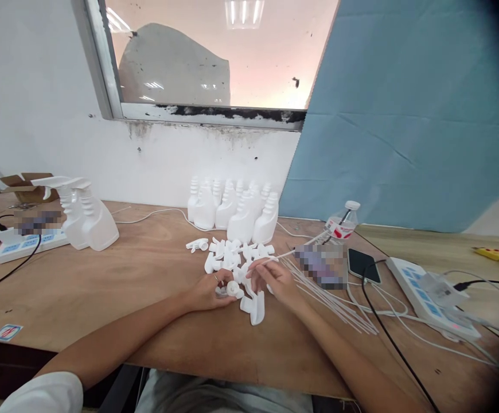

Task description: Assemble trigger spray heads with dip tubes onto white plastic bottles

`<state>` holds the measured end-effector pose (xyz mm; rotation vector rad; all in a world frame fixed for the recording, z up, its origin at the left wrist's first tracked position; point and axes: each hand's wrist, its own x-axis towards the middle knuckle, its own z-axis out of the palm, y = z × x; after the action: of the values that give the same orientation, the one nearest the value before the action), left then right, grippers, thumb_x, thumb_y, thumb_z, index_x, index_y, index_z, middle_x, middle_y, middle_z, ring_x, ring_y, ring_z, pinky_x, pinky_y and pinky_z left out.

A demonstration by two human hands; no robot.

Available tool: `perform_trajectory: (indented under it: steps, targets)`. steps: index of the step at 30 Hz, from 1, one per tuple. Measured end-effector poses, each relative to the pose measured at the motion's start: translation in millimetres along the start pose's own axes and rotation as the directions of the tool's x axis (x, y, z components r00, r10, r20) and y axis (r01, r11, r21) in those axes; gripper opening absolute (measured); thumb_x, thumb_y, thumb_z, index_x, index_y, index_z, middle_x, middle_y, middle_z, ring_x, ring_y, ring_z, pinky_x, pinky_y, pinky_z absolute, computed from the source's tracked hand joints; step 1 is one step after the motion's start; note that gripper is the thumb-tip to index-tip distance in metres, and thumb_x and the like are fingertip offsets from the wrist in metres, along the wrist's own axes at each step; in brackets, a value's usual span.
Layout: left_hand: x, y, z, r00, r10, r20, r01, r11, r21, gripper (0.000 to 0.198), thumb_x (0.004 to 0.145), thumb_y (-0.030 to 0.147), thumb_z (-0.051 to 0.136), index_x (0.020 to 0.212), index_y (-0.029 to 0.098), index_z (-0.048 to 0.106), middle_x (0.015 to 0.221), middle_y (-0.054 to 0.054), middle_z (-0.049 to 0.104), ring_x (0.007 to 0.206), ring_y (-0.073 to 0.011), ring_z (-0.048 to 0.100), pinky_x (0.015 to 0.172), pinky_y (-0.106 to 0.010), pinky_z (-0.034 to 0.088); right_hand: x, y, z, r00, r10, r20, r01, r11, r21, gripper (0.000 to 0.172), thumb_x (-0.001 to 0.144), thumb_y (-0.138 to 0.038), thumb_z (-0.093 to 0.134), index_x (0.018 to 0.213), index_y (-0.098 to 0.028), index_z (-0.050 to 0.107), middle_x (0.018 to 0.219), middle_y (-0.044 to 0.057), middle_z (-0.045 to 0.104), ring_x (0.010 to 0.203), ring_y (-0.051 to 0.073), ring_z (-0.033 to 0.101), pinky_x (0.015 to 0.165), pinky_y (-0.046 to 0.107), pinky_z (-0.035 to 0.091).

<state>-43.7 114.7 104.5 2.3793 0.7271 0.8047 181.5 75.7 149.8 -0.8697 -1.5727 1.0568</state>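
Low over the wooden table, my left hand [213,291] is closed around a white spray head [233,289], its round collar facing my right hand. Between the pinched fingers of my right hand [274,281] is a thin white tube [284,253], which slants up to the right. A loose white trigger piece [257,308] lies just below the hands. Beyond them several white spray parts [231,252] sit in a pile. More thin white tubes [333,301] lie in a bundle to the right of my right hand.
Several white bottles [241,215] stand behind the pile by the wall. Spray bottles [98,223] and a power strip [30,244] are at left. On the right are a clear bottle [343,222], a phone [363,265], cables and another power strip [432,298].
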Motion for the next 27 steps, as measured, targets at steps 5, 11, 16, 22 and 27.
perform_trajectory:
  steps: [5,11,16,22,27]
  targets:
    - [0,0,-1.8,1.0,0.011,0.019,-0.01,0.999,-0.04,0.037,0.077,0.036,0.067,0.105,0.018,0.051,0.088,-0.002,0.063,0.072,-0.0148,0.056,0.067,-0.026,0.046,-4,11,11,0.996,-0.007,0.093,0.016,0.994,-0.105,0.028,0.091,-0.046,0.052,0.088,-0.021,0.063,0.079,0.002,0.068,0.055,0.013,0.062,0.052,0.026,0.049]
    - [0,-1,-2.2,0.999,0.013,0.039,-0.013,1.0,-0.004,0.037,0.08,0.037,0.065,0.109,0.019,0.051,0.09,-0.001,0.062,0.075,-0.0122,0.055,0.07,-0.023,0.045,-3,11,8,0.998,-0.05,0.048,0.056,0.99,-0.127,0.03,0.093,-0.047,0.046,0.091,-0.021,0.062,0.078,0.002,0.066,0.057,0.014,0.062,0.052,0.027,0.047]
    - [0,-8,-0.2,0.996,0.071,0.06,-0.076,0.993,0.088,0.032,0.081,0.039,0.064,0.103,0.018,0.055,0.092,-0.002,0.063,0.077,-0.013,0.054,0.072,-0.024,0.044,-4,3,14,0.985,-0.073,0.159,0.116,0.952,-0.282,0.036,0.094,-0.047,0.045,0.08,-0.02,0.064,0.064,0.001,0.061,0.055,0.014,0.057,0.056,0.028,0.046]
    - [1,-9,0.4,0.988,0.143,0.059,-0.149,0.98,0.132,0.029,0.085,0.04,0.059,0.104,0.018,0.057,0.093,-0.005,0.062,0.08,-0.0145,0.055,0.076,-0.025,0.045,-6,6,14,0.997,-0.06,0.042,0.063,0.995,-0.081,0.032,0.093,-0.049,0.047,0.087,-0.02,0.06,0.072,0.001,0.062,0.049,0.011,0.057,0.049,0.026,0.046]
    - [3,-10,-0.5,0.979,0.182,0.097,-0.195,0.97,0.144,0.025,0.088,0.035,0.055,0.106,0.019,0.059,0.096,-0.007,0.06,0.083,-0.0157,0.057,0.077,-0.025,0.046,-5,10,5,0.996,-0.021,-0.082,0.021,1.0,-0.001,0.032,0.091,-0.051,0.05,0.087,-0.02,0.056,0.071,0.0,0.062,0.042,0.01,0.054,0.041,0.023,0.04]
